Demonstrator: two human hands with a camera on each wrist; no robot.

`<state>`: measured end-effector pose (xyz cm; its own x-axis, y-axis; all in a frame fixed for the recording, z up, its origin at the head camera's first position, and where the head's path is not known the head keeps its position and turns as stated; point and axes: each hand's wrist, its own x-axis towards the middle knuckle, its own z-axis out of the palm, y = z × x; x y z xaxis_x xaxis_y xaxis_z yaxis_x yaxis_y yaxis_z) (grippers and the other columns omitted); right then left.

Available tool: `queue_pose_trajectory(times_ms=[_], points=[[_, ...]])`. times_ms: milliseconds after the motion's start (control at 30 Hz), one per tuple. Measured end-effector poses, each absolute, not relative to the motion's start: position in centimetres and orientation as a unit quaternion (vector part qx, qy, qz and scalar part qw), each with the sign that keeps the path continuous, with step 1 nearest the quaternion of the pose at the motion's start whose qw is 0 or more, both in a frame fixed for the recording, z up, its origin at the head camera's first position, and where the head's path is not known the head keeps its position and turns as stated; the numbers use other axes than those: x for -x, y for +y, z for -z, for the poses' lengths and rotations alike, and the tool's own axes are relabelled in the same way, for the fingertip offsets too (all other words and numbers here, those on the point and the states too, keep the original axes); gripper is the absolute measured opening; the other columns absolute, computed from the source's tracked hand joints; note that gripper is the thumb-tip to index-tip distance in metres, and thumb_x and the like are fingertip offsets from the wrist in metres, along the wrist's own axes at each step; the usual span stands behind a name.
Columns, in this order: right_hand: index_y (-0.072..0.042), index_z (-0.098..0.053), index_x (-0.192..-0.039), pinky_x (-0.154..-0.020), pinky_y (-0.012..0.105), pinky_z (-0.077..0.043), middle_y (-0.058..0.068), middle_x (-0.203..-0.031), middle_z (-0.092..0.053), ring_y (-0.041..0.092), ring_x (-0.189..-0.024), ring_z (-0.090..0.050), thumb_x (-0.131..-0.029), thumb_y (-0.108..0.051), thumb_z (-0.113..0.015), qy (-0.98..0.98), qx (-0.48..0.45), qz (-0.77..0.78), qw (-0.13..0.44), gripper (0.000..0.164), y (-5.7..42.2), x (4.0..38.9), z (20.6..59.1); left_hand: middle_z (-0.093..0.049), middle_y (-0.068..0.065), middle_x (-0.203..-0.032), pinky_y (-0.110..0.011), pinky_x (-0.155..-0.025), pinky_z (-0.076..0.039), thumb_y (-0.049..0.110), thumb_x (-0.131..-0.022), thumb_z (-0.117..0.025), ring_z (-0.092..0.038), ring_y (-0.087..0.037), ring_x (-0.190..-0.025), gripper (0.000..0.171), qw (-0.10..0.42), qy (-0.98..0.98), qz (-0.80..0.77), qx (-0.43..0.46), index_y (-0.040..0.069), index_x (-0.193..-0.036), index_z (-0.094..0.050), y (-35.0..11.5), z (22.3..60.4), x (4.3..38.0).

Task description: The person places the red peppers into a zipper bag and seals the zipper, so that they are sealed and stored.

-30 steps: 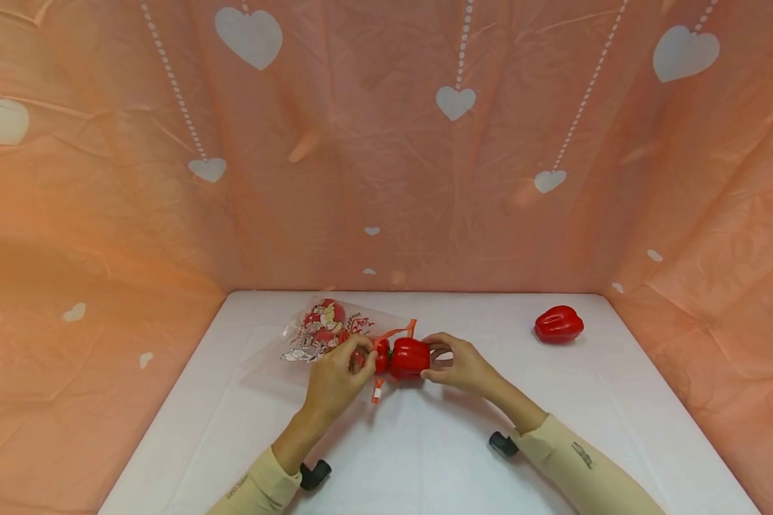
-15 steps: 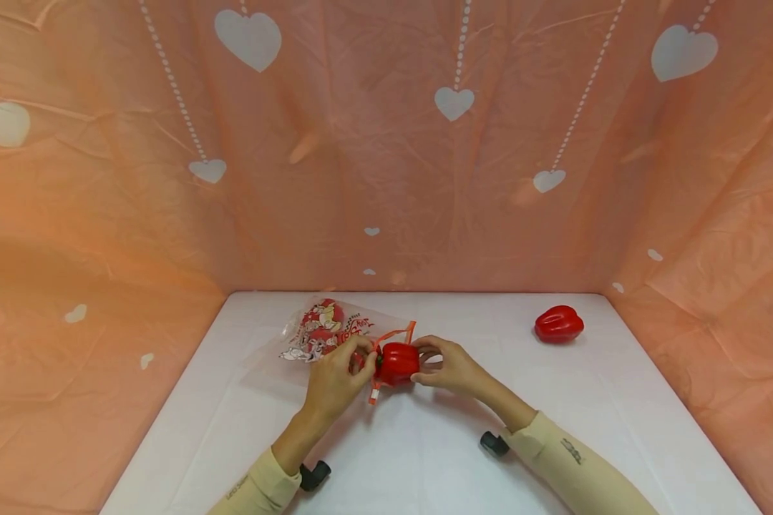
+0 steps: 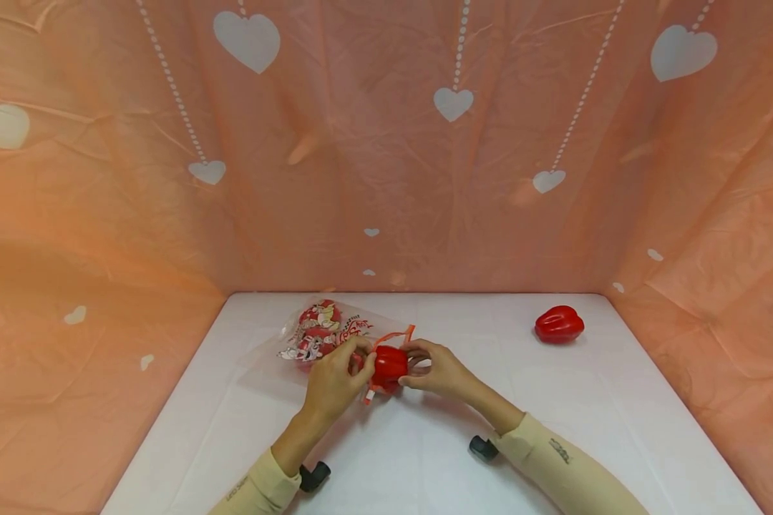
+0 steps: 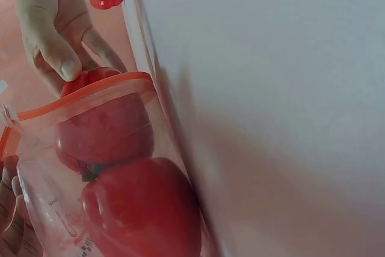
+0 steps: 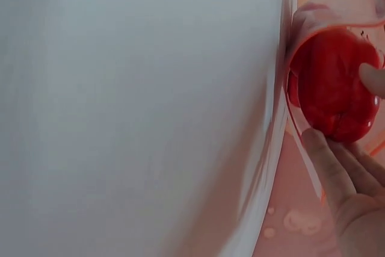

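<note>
A clear plastic bag [image 3: 267, 366] with an orange rim and a cartoon print lies on the white table. My left hand [image 3: 333, 383] pinches the bag at its mouth. My right hand [image 3: 447, 373] grips the base end of a red bell pepper [image 3: 390, 363], with thumb and fingers on either side. Most of that pepper is inside the rim, stem end first, as the left wrist view shows through the plastic. Its green stem touches another red bell pepper [image 4: 147, 209] deeper in the bag. More red shapes show under the print, partly hidden.
Another red bell pepper [image 3: 558, 325] lies at the table's back right. Orange cloth [image 3: 386, 179] with white hearts hangs behind and at both sides of the white table [image 3: 419, 458]. A black wrist device [image 3: 483, 448] sticks out below each sleeve.
My right hand has moved left, carrying the bell pepper from the bag's mouth further inside. The left hand has stayed at the rim. The bag's contents have shifted slightly left.
</note>
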<state>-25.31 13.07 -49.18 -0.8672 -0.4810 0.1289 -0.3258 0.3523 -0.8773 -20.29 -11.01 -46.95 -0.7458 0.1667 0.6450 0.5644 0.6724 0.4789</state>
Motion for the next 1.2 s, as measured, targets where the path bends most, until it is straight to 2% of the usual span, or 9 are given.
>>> queue_pose_trajectory(times_ms=[567, 900, 1200], points=[[0.006, -0.066, -0.131, -0.089, 0.035, -0.063, 0.013, -0.111, -0.075, 0.030, -0.106, -0.071, -0.084, -0.005, -0.090, 0.815, 0.220, 0.530, 0.077, 0.054, 11.1, 24.7, 49.2, -0.064, 0.010, -0.075, -0.022, -0.051, -0.040, 0.014, -0.093, -0.079, -0.049, -0.001, -0.061, 0.015, 0.295, -0.869, 0.340, 0.205, 0.017, -0.103, -0.068, -10.9, 46.9, 20.3], [0.009, -0.065, -0.129, -0.091, 0.038, -0.062, 0.017, -0.115, -0.074, 0.034, -0.109, -0.072, -0.087, -0.006, -0.088, 0.815, 0.187, 0.541, 0.089, 0.050, 10.9, 24.3, 49.6, -0.063, 0.011, -0.075, -0.022, -0.052, -0.040, 0.013, -0.094, -0.080, -0.048, -0.002, -0.060, 0.015, 0.291, -0.875, 0.334, 0.197, 0.016, -0.103, -0.069, -10.9, 46.9, 20.1], [0.007, -0.068, -0.126, -0.082, 0.036, -0.063, 0.014, -0.107, -0.076, 0.026, -0.094, -0.075, -0.087, -0.008, -0.088, 0.821, 0.181, 0.535, 0.081, 0.046, 10.9, 24.2, 49.5, -0.063, 0.011, -0.074, -0.022, -0.051, -0.039, 0.014, -0.093, -0.080, -0.048, -0.002, -0.060, 0.014, 0.296, -0.875, 0.329, 0.197, 0.016, -0.103, -0.070, -10.8, 46.9, 20.2]])
